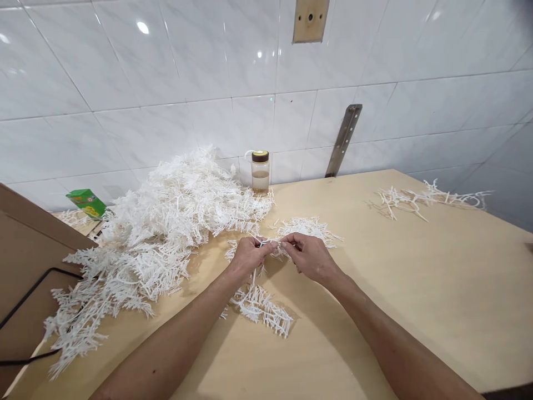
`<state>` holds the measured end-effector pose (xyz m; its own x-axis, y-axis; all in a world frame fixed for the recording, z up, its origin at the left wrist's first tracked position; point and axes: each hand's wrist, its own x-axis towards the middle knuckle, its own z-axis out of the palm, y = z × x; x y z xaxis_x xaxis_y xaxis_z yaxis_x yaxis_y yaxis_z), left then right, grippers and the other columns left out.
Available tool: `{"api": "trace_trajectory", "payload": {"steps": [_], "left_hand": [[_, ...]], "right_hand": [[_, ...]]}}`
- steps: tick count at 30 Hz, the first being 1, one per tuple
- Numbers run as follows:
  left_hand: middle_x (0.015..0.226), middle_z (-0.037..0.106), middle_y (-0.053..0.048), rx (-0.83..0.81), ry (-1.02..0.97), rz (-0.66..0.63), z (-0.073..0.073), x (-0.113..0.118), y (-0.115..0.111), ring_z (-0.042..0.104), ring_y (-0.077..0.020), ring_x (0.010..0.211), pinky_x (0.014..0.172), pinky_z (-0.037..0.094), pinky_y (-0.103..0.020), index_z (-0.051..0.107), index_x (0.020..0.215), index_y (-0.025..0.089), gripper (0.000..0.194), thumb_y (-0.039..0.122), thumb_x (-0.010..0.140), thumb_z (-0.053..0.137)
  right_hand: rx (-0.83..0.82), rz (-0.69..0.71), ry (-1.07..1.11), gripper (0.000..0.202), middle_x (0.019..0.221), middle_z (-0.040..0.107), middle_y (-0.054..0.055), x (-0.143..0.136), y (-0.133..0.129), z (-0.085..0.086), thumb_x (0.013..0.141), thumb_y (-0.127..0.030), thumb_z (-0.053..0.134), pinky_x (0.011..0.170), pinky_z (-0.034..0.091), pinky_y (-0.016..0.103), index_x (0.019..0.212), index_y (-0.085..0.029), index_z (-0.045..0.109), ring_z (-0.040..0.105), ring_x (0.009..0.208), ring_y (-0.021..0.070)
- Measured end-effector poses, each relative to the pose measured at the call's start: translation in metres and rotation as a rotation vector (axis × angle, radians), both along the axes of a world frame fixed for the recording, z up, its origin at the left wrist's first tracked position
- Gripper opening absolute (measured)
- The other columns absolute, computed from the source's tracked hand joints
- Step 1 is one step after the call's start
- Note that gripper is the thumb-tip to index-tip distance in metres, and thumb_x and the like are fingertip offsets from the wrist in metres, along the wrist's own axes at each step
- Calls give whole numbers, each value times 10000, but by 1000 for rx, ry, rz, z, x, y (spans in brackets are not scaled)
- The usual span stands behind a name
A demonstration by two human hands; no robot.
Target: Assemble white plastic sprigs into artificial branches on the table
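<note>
Over the middle of the table, my left hand (252, 256) is closed on a white branched plastic sprig (262, 305), whose feathery end hangs below the hand toward me. My right hand (307, 254) is pinched at the same white strands, fingertips close to the left thumb. What exactly lies between the right fingertips is too small to make out. Just behind the hands is a small heap of loose white pieces (310, 228). A large pile of white feathery sprigs (166, 205) rises to the left of both hands.
A clear bottle with a dark lid (260, 173) stands by the tiled wall. Bare white stems (428, 197) lie at the back right of the wooden table (437, 289). A green box (86, 203) and a brown carton (29, 266) are at the left. A metal bracket (343, 140) leans near the wall.
</note>
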<state>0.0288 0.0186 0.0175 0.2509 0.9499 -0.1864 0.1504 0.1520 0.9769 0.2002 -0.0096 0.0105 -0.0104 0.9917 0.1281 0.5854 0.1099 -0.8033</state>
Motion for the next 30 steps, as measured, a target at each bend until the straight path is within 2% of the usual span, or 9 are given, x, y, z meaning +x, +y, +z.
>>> {"api": "trace_trajectory", "payload": {"steps": [2,4,9,12,18,20,23,26,30], "left_hand": [[419,332,77,0,13,11,0,0,0,245,-51,416,435,164,-235,517,551,162,447,528,607,768],[416,340,73,-2,38,9,0,0,0,248,-53,417,438,161,-240,516,546,164,442,522,602,768],[415,312,72,18,96,-98,1,-1,0,255,-56,420,448,165,-246,494,515,165,414,479,650,727],[442,337,69,32,82,-95,-1,0,-2,270,-55,428,450,168,-241,521,548,158,383,462,643,734],[435,299,88,-25,-46,-14,-2,2,-3,209,-44,406,430,131,-238,505,589,170,418,510,635,744],[434,283,95,-49,-122,-14,0,2,-2,198,-42,403,427,114,-239,491,597,176,428,508,615,760],[437,293,93,-65,-173,-4,1,1,0,209,-39,407,427,109,-234,476,592,177,443,500,595,779],[440,320,84,-62,-175,3,1,1,0,227,-36,412,425,117,-226,457,577,177,461,492,587,794],[433,297,92,-62,-166,-9,1,2,-1,217,-34,409,420,117,-222,448,567,178,479,499,579,803]], "right_hand": [[13,2,-18,253,687,686,-20,0,0,-1,878,-378,486,509,414,253,876,-222,684,520,413,111],[81,-10,-96,242,701,695,-6,-1,1,-2,879,-342,484,567,427,259,866,-221,693,580,515,137],[250,-21,-321,229,823,719,40,-4,5,-13,890,-253,454,690,429,284,866,-200,675,636,729,180],[323,-104,-394,231,877,716,84,0,9,-19,879,-201,432,733,427,302,874,-172,660,640,792,200],[257,-245,-241,177,823,705,40,13,11,-13,851,-313,518,696,442,305,845,-192,647,613,644,171],[198,-223,-155,225,778,697,33,13,8,-8,853,-371,524,640,450,299,868,-192,660,588,554,154],[58,-120,6,342,604,636,1,8,3,0,883,-464,477,514,431,275,925,-198,687,527,419,135],[12,-67,62,381,521,587,-13,1,-1,3,865,-500,504,470,405,262,955,-193,711,504,400,135],[14,-77,42,341,540,604,-5,-3,0,-1,818,-489,573,472,381,259,893,-198,733,476,421,126]]}}
